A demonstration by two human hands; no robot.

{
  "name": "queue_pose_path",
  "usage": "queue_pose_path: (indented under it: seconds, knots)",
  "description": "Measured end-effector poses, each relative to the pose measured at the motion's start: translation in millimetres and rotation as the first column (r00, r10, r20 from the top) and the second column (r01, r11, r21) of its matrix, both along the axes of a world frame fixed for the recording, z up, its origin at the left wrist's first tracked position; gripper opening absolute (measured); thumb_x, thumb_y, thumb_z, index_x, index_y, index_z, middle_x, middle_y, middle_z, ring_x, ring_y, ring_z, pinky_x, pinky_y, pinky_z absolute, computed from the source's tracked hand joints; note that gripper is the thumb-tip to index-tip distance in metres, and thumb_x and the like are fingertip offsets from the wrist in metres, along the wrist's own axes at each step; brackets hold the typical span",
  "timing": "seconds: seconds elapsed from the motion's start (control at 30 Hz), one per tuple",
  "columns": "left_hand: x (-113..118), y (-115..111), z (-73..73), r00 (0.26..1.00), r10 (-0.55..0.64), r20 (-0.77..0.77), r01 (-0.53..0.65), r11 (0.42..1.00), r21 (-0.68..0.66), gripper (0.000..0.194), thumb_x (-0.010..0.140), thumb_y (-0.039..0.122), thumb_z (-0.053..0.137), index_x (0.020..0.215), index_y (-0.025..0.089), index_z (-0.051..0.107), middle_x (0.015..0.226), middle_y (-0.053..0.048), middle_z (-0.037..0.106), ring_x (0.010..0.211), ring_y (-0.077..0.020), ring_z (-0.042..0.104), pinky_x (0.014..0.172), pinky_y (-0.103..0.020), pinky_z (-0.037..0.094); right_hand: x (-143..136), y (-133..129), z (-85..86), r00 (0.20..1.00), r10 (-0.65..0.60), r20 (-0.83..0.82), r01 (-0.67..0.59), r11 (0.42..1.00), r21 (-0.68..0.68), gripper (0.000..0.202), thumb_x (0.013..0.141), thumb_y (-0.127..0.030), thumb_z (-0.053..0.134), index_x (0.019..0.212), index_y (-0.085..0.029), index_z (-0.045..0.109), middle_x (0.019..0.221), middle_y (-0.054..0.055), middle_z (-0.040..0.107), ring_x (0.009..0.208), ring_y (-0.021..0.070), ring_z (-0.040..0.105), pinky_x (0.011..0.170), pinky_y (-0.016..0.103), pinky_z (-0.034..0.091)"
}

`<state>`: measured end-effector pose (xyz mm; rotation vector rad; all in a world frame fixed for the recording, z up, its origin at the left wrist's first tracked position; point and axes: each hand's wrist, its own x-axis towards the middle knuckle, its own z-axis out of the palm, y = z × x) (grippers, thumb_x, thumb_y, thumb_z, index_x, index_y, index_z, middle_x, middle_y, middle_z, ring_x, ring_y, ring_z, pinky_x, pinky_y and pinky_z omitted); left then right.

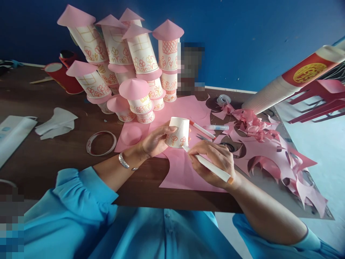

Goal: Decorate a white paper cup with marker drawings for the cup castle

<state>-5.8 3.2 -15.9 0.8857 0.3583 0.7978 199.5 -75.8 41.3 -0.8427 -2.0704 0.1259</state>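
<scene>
My left hand [157,140] is closed round a white paper cup [179,127] with red flowers drawn along its lower part. In my right hand [214,160] is a white marker pen [212,168] with an orange end; its tip is at the cup's lower rim. Whether the tip touches the cup I cannot tell. Beneath both hands lie sheets of pink paper [179,172]. Just beyond the right hand are a red and white marker [202,130], a clear glue tube [217,127] and scissors [229,146], partly hidden.
Towers of decorated cups with pink cone roofs [168,30] stand at the back left. A tape roll [101,143] and crumpled white paper [58,124] lie left. Pink paper scraps [269,151] cover the right side, near a long wrapped roll [291,82] leaning there.
</scene>
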Motion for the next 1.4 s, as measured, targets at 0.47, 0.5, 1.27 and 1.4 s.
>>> queue_pose_path:
  seconds: [0.47, 0.5, 1.27, 1.4]
  knots:
    - [-0.4, -1.3, 0.1, 1.000, 0.022, -0.009, -0.022, 0.999, -0.025, 0.055, 0.091, 0.055, 0.081, 0.130, 0.016, 0.075, 0.118, -0.016, 0.083, 0.099, -0.0307, 0.080, 0.080, -0.038, 0.061, -0.2, 0.0, -0.2, 1.000, 0.002, -0.009, -0.002, 1.000, -0.013, 0.018, 0.097, -0.007, 0.063, 0.091, -0.024, 0.062, 0.072, -0.004, 0.073, 0.059, 0.0126, 0.071, 0.055, 0.024, 0.054]
    - [-0.5, -2.4, 0.9, 1.000, 0.024, -0.018, -0.024, 1.000, -0.015, 0.057, 0.092, 0.058, 0.081, 0.130, 0.017, 0.075, 0.115, -0.015, 0.083, 0.099, -0.0307, 0.080, 0.080, -0.038, 0.061, -0.3, 0.0, -0.6, 1.000, 0.009, -0.010, -0.009, 1.000, -0.022, 0.018, 0.097, -0.007, 0.064, 0.092, -0.024, 0.063, 0.072, -0.003, 0.074, 0.060, 0.0128, 0.072, 0.056, 0.024, 0.055]
    - [-1.8, 1.0, 0.0, 1.000, 0.028, 0.004, -0.027, 0.995, -0.100, 0.058, 0.097, 0.061, 0.076, 0.132, 0.015, 0.075, 0.121, -0.018, 0.083, 0.117, -0.0371, 0.079, 0.096, -0.045, 0.062, 1.8, -0.7, 0.0, 0.998, -0.026, -0.052, 0.029, 0.998, 0.050, 0.020, 0.096, -0.006, 0.068, 0.102, -0.025, 0.067, 0.079, -0.003, 0.077, 0.066, 0.0142, 0.075, 0.061, 0.025, 0.060]
    - [-1.3, -0.1, -1.6, 0.999, 0.044, -0.027, -0.046, 0.995, -0.089, 0.061, 0.095, 0.058, 0.080, 0.137, 0.016, 0.073, 0.123, -0.017, 0.083, 0.112, -0.0348, 0.080, 0.095, -0.044, 0.061, 1.6, 0.6, -0.6, 0.999, -0.008, -0.053, 0.009, 1.000, 0.027, 0.018, 0.097, -0.007, 0.068, 0.100, -0.025, 0.068, 0.082, -0.002, 0.079, 0.068, 0.0148, 0.077, 0.061, 0.025, 0.061]
